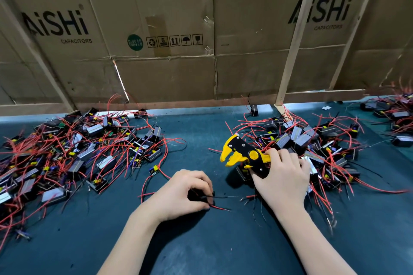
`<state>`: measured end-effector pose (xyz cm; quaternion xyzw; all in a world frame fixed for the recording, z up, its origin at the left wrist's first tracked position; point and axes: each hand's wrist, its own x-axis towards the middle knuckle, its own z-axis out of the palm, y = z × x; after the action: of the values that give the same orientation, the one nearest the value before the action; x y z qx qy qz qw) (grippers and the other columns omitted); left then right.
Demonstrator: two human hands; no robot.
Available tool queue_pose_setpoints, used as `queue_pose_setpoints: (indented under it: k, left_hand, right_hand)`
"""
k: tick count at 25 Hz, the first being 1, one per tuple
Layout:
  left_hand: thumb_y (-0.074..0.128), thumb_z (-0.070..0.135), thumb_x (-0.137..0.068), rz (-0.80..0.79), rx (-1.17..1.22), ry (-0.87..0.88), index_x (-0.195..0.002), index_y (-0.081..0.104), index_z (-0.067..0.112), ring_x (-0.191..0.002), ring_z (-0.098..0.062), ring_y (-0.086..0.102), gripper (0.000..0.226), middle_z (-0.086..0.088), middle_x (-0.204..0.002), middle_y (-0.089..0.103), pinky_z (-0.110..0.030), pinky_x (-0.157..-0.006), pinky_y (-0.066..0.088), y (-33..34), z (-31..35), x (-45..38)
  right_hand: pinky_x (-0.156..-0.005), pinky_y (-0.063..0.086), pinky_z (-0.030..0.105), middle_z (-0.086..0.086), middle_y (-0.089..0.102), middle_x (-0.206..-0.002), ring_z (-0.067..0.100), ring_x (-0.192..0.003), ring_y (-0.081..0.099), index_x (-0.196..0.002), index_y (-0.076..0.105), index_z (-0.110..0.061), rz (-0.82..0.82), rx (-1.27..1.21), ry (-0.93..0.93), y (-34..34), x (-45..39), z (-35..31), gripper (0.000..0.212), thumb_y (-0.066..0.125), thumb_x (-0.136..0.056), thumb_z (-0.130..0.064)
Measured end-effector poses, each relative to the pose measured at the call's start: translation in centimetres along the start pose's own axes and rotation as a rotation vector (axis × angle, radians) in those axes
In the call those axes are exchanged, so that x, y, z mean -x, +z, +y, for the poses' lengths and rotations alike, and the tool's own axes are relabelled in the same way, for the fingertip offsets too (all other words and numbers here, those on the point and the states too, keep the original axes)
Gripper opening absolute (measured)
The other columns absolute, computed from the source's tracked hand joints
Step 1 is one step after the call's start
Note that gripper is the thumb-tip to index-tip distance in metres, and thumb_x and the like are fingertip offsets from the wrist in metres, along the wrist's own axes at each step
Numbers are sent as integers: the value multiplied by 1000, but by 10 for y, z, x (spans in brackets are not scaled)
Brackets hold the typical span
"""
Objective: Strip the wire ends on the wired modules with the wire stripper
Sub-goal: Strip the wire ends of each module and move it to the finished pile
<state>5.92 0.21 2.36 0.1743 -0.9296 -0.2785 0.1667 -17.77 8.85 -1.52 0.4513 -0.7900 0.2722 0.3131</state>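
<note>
worktop (pixel 201 241) carries two module heaps, left pile (pixel 73 152) and right pile (pixel 324 147), I judge sorting | my right hand (pixel 283 176) grips wire stripper (pixel 243 154), jaws gaping leftward for feeding | left hand (pixel 181 192) pinches black and red wires (pixel 220 202), ends toward stripper

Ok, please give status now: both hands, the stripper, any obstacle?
Left hand pinches black and red wires. Right hand grips wire stripper, not yet on wires. Nothing between.

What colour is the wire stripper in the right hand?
Yellow and black wire stripper, gripped by the right hand; head view.
</note>
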Motion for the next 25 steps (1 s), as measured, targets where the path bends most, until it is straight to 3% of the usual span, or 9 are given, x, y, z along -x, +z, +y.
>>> queue_pose_setpoints:
  k: [4,8,10,13,15,19,25]
  left_hand:
    - [68,19,-88,46,-156,-1,-88,65,21,-85,0,54,4,14,-88,64,-24,-94,34,7,2,-1]
    - [56,15,-97,223,200,-136,-91,52,21,-68,-8,52,10,7,-72,65,-19,-67,37,10,8,-3]
    - [57,15,-97,335,297,-208,-90,53,21,-62,-6,48,11,6,-66,63,-19,-61,34,13,8,-6]
    - [59,14,-96,420,387,-265,-87,57,21,-59,-7,46,11,5,-62,63,-19,-58,32,20,6,-10]
    - [60,14,-95,436,413,-277,-86,57,21,-59,-9,46,12,4,-61,63,-19,-57,33,21,5,-11]
    - [61,13,-94,440,399,-294,-85,58,21,-57,-9,43,12,5,-58,61,-18,-56,33,24,5,-11]
    - [62,10,-93,455,389,-303,-82,58,20,-54,-5,43,15,6,-56,59,-12,-57,33,25,7,-12]
  right_hand:
    - [-76,32,41,6,60,-79,32,-77,57,-87,65,-12,-1,1,0,1,-1,-1,51,83,-57,-49]
    - [-76,33,41,8,60,-79,33,-76,57,-87,65,-10,18,-5,-4,1,-3,0,47,73,-61,-49]
    - [-76,32,41,8,60,-79,33,-76,57,-88,66,-10,24,-5,-18,0,-3,-1,47,65,-61,-49]
    - [-76,31,40,8,61,-80,33,-76,56,-90,67,-11,21,-3,-40,0,-3,-2,48,73,-57,-44]
    - [-76,31,40,7,61,-81,32,-77,56,-91,67,-11,4,-4,-42,0,-2,-4,49,78,-55,-44]
    - [-75,32,40,7,61,-80,32,-76,57,-90,67,-11,-18,-18,-30,-2,-2,-6,48,65,-59,-48]
    - [-72,31,40,7,62,-77,32,-74,59,-85,66,-11,-74,-13,-48,-5,-2,-7,49,78,-57,-49]
